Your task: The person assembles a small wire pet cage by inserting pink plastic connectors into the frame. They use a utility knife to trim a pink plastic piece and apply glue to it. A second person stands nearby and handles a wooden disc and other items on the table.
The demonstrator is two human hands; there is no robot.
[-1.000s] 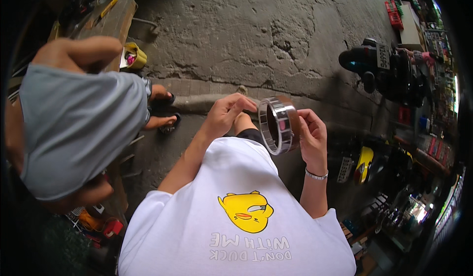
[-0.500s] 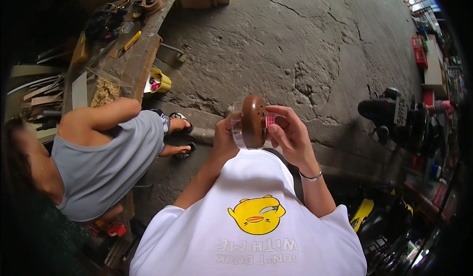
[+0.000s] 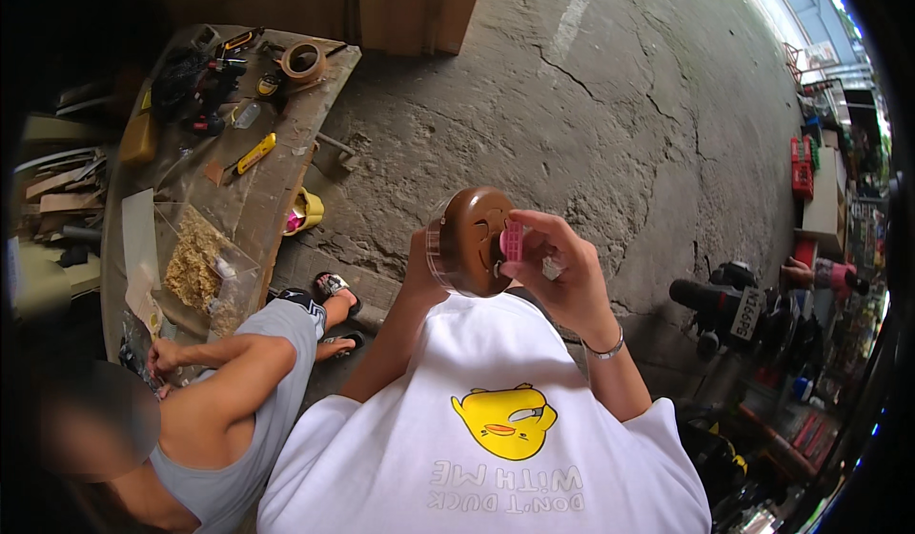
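I hold a wide roll of brown tape (image 3: 469, 238) up in front of my chest, its flat brown side facing me and its rim clear and glossy. My left hand (image 3: 417, 259) grips the roll from behind and below and is mostly hidden by it. My right hand (image 3: 564, 275), with a bracelet at the wrist, pinches a small pink piece (image 3: 512, 240) against the middle of the roll. I wear a white T-shirt (image 3: 496, 439) with a yellow duck on it.
A person in a grey sleeveless top (image 3: 238, 391) crouches at my left beside a workbench (image 3: 276, 191) that carries tools, a tape roll (image 3: 303, 60), a yellow knife (image 3: 255, 153) and a bag of wood shavings (image 3: 195, 267). A parked motorcycle (image 3: 734, 310) stands at right on cracked concrete (image 3: 620, 114).
The roll has turned in my hands from showing its open ring to showing its flat brown side. The view has swung left, bringing more of the workbench in.
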